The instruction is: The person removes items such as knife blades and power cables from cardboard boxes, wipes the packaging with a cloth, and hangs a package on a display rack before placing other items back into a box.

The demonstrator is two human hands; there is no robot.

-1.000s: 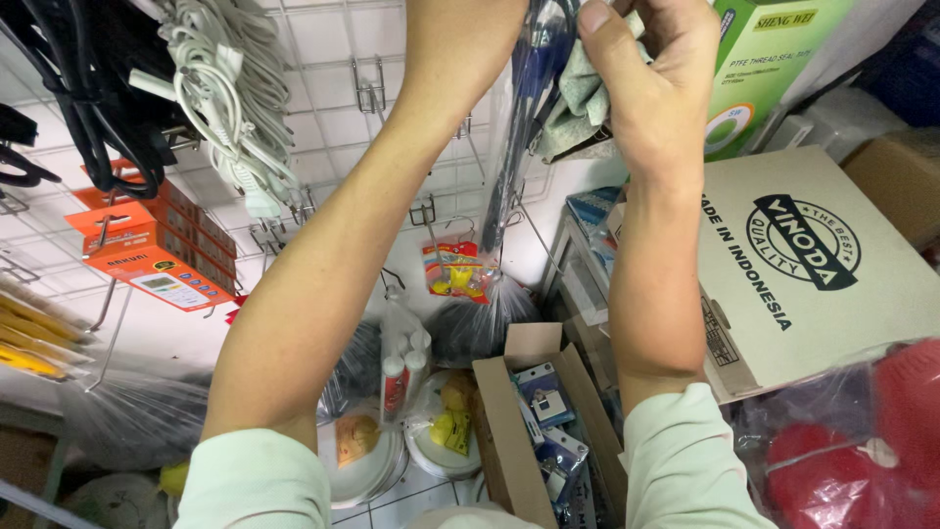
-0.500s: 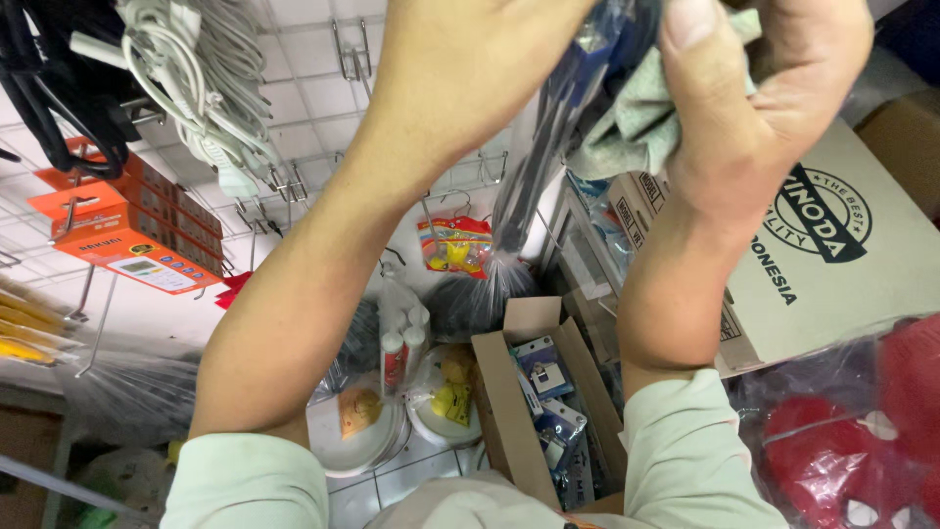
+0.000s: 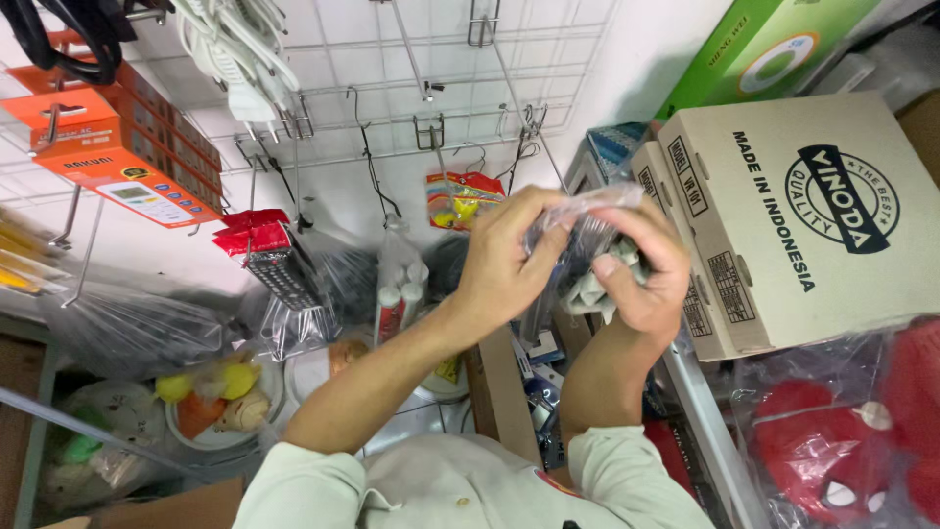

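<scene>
Gripping one clear plastic packet (image 3: 586,235) between them, both hands, left (image 3: 504,260) and right (image 3: 641,274), close around it in front of the wire grid wall (image 3: 392,88). Pale pieces inside are partly hidden by fingers and cannot be counted. Two cardboard boxes (image 3: 793,216) stand just right; one orange box stack (image 3: 117,147) hangs left.

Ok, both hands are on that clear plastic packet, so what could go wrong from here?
The clear packet is pinched by left hand and right hand above an open carton; loose white pieces could spill into it. The wire hooks close above might snag the thin plastic.
</scene>
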